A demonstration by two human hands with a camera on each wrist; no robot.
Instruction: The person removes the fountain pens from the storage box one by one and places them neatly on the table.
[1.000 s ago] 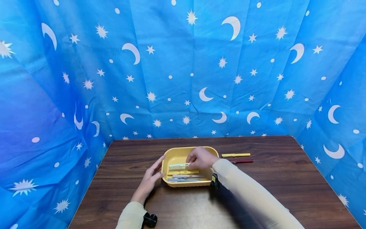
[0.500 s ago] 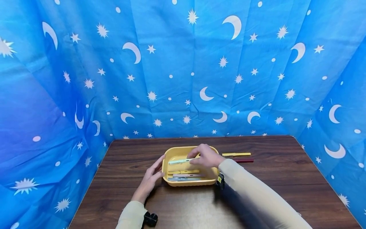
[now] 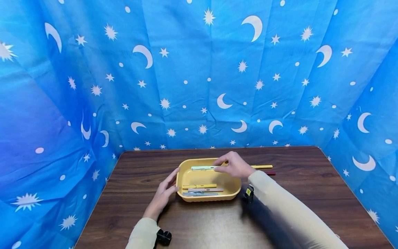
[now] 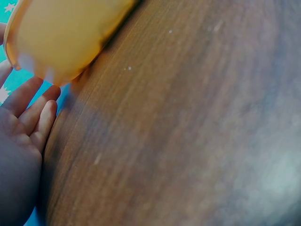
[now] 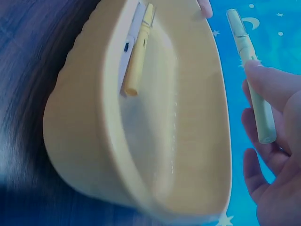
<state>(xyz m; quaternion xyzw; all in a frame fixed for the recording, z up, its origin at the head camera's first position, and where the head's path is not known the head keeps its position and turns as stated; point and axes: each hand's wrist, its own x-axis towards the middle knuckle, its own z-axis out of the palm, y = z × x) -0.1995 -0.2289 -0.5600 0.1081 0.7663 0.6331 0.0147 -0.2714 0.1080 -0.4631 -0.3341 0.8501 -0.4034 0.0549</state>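
A pale mint-green pen [image 3: 200, 168] is pinched between the thumb and fingers of my right hand [image 3: 234, 166], above the far part of a yellow plastic bin [image 3: 202, 177]. In the right wrist view, the pen [image 5: 261, 110] is held clear of the bin's rim. My left hand [image 3: 161, 196] rests against the bin's left end, its fingers fairly straight in the left wrist view. Inside the bin, along its near side, lie a yellow pen [image 3: 200, 186], a pale pinkish pen [image 3: 211, 190] and a grey-blue pen [image 3: 199, 194].
To the right of the bin, another yellow pen [image 3: 262, 166] and a dark red pen [image 3: 271, 173] lie on the brown wooden table [image 3: 298, 186], partly hidden by my right hand and sleeve. A blue star-and-moon curtain [image 3: 186, 97] hangs behind and on both sides.
My right hand has lifted the mint-green pen from beside the other pens and moved it toward the far right of the bin. The left hand stays in place.
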